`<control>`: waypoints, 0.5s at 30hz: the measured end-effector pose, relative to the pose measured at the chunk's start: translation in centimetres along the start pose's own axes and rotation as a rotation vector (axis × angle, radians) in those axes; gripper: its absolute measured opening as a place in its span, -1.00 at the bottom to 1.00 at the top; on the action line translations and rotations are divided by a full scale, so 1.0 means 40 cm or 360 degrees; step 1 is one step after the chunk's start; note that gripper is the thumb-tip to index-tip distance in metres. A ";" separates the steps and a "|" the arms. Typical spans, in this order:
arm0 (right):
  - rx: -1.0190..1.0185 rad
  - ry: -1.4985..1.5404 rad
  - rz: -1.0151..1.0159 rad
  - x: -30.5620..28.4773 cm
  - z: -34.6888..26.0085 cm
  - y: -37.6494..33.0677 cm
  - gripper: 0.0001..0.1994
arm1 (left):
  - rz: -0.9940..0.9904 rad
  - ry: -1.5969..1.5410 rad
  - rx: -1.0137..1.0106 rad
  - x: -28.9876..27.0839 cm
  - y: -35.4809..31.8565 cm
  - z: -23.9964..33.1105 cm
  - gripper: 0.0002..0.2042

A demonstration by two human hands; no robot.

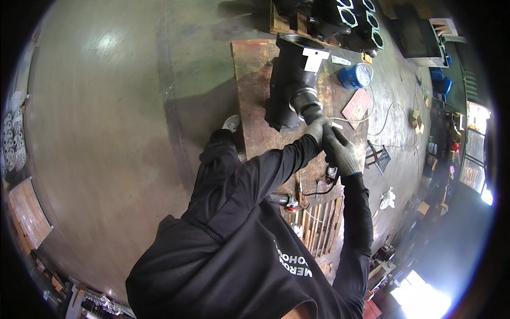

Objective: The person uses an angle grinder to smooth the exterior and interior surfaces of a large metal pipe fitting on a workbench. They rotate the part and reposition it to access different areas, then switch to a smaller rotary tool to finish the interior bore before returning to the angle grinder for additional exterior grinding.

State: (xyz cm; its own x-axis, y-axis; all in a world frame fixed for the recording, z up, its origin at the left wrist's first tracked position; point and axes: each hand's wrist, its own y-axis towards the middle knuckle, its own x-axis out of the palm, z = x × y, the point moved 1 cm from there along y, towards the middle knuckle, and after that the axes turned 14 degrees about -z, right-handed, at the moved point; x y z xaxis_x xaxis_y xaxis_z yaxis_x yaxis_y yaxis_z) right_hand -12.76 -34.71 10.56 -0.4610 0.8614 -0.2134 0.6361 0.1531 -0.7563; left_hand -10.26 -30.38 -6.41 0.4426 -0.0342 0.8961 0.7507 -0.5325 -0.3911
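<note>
Your dark handheld tool sits at the silver collar of 1 black casting, the fingers of your gloved left hand and right hand curled closed around it, on the far wooden counter; right, a blue bucket.

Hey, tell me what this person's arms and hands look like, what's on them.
Long black sleeves cover both arms. The left hand and right hand wear grey gloves, the right glove showing a trace of blue at its cuff.
</note>
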 end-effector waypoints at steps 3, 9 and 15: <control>0.0049 -0.0116 0.0049 -0.002 -0.024 -0.046 -0.41 | 0.0039 -0.0260 -0.0127 -0.005 0.020 -0.044 -0.65; 0.0104 -0.0222 0.0055 -0.015 -0.040 -0.084 -0.35 | 0.0279 -0.0140 0.0236 0.002 0.012 -0.096 -0.62; -0.0011 0.0189 0.0056 0.023 0.013 -0.022 -0.40 | 0.0093 0.0234 0.0045 -0.015 0.011 -0.003 -0.64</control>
State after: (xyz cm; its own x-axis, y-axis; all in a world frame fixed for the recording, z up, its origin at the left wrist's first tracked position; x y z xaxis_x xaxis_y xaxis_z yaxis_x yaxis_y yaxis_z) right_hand -14.05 -34.29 10.70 -0.3620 0.9175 -0.1646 0.6549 0.1246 -0.7454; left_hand -10.23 -30.69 -7.09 0.4108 -0.1889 0.8919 0.7403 -0.5020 -0.4472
